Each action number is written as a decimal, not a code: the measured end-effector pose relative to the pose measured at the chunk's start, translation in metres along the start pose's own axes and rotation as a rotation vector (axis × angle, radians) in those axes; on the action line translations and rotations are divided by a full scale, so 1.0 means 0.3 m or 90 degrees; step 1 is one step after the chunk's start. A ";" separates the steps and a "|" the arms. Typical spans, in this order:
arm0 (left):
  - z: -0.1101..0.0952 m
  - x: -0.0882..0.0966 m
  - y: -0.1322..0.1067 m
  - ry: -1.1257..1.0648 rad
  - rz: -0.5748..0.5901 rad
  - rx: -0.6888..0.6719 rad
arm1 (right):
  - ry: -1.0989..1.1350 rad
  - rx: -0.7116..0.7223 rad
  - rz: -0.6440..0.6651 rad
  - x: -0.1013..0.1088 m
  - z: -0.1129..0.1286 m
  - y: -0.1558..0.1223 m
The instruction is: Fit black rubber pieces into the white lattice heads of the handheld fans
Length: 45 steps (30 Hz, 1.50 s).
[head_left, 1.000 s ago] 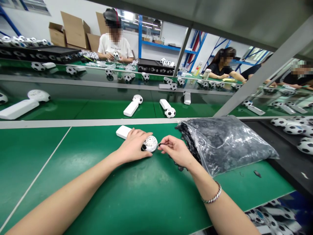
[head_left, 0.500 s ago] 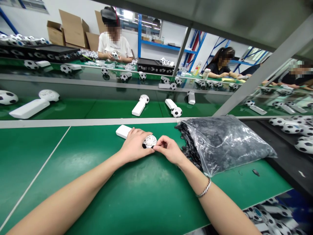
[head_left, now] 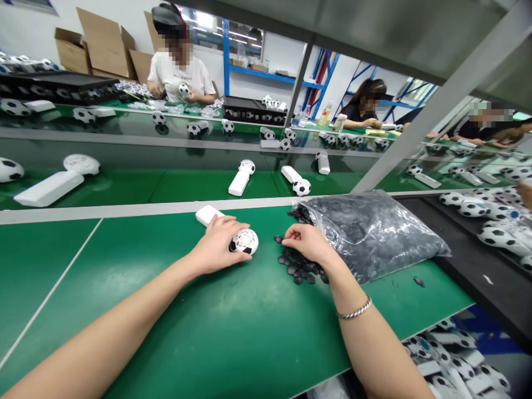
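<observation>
Leaving the ball-shaped head it had been pressing half a second earlier, the right hand (head_left: pixel 305 244) had swung away to the right. It rested at the spill of small black plastic pieces (head_left: pixel 297 270) on the green table mat (head_left: pixel 233 327). These lay at the mouth of the clear plastic bag of black pieces (head_left: pixel 374 233). Its fingers were curled with the tips down among the loose pieces. Whether one was pinched between thumb and forefinger could not be told. A silver bracelet (head_left: pixel 354 309) sat on that wrist.

The left hand (head_left: pixel 214 244) had stayed put, closed over the neck of the white plastic handheld fan (head_left: pixel 245 241) and holding it flat on the mat. The fan's white handle end (head_left: pixel 206 214) poked out beyond the knuckles, toward the belt. The lattice head lay just past the fingertips, now apart from the right hand, with a few dark patches showing on its near side.

The small dark piece that the right hand had pinched a second before was no longer at the head. It seemed to have been seated there, so that part of the work looked finished, though most of the lattice still showed white.

Beyond the mat, on the green conveyor belt (head_left: pixel 124 188), lay two more white fans (head_left: pixel 240 180), well apart from both hands.
</observation>
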State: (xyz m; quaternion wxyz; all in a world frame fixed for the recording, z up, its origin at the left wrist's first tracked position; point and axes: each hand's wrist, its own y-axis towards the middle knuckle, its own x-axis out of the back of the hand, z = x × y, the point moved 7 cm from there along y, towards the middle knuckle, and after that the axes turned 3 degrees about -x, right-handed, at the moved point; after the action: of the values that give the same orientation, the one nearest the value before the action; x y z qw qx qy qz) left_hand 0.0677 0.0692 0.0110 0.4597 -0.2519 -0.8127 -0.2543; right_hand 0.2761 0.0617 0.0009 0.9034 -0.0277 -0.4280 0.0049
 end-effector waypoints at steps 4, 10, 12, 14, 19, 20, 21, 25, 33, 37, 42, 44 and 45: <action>-0.014 -0.036 -0.003 -0.102 0.069 -0.009 | -0.080 0.019 -0.036 -0.029 0.016 -0.002; -0.025 -0.041 -0.010 -0.183 0.031 0.000 | -0.071 0.031 -0.021 -0.072 0.028 0.012; -0.034 -0.039 -0.011 -0.198 0.049 -0.023 | -0.060 0.041 -0.008 -0.067 0.036 0.004; -0.038 -0.035 -0.011 -0.207 0.053 -0.037 | -0.013 0.069 0.023 -0.066 0.059 -0.012; -0.038 -0.032 -0.006 -0.216 0.041 -0.033 | 0.087 0.199 0.096 -0.075 0.159 -0.067; -0.041 -0.033 -0.005 -0.220 0.042 -0.037 | 0.090 0.222 0.097 -0.077 0.175 -0.075; -0.043 -0.033 -0.005 -0.226 0.045 -0.042 | 0.102 0.235 0.099 -0.080 0.186 -0.082; -0.050 -0.031 -0.005 -0.245 0.055 -0.057 | 0.190 0.235 0.107 -0.098 0.201 -0.092; -0.045 -0.030 -0.009 -0.260 0.041 -0.056 | 0.185 0.287 0.095 -0.127 0.236 -0.108; -0.039 -0.032 -0.007 -0.272 0.034 -0.050 | 0.195 0.292 0.082 -0.132 0.241 -0.109; -0.043 -0.033 -0.005 -0.260 0.022 -0.043 | 0.257 0.221 0.099 -0.162 0.219 -0.095; -0.049 -0.032 -0.005 -0.246 0.016 -0.041 | 0.285 0.208 0.094 -0.170 0.214 -0.089; -0.051 -0.031 -0.005 -0.239 0.013 -0.041 | 0.299 0.202 0.096 -0.174 0.211 -0.086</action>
State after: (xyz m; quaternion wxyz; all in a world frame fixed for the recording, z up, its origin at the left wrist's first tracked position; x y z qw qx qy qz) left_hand 0.0803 0.0564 0.0095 0.2941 -0.3178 -0.8732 -0.2236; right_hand 0.1937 0.0372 0.0020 0.9677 0.0817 -0.1981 0.1325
